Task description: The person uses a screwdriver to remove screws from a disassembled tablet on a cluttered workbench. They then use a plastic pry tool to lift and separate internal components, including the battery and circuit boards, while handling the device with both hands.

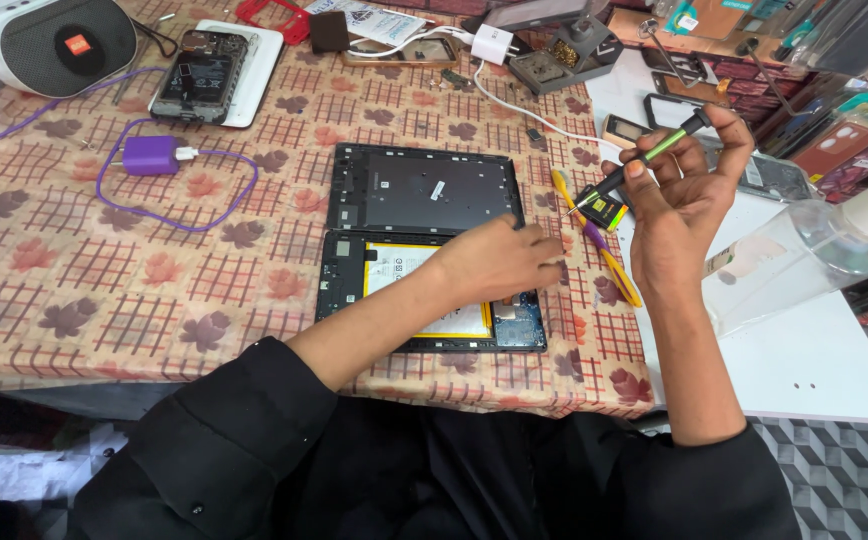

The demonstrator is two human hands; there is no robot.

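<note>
At the centre of the frame an opened tablet (432, 300) lies on the patterned tablecloth (74, 270), its yellow-edged battery and blue circuit board exposed; just above it, edge to edge, lies its dark back cover (422, 190), inner side up. The left hand (499, 262) rests palm down on the tablet's right part, fingers loosely curled toward the cloth, closed on nothing that shows. The right hand (679, 195), right of centre, is raised and closed around a slim green-and-black screwdriver (644, 160); the tool slants down to the left, its tip just beside a small black-and-yellow block (604, 210). Below that, a yellow pry tool (614, 265) lies on the cloth. In the upper left of the frame sit a white speaker (54, 42), a dismantled phone (199, 75) on a white tray, and a purple charger (150, 155) with its looped cable. At the right edge a clear plastic bottle (804, 255) lies on the white table (834, 370).
</note>
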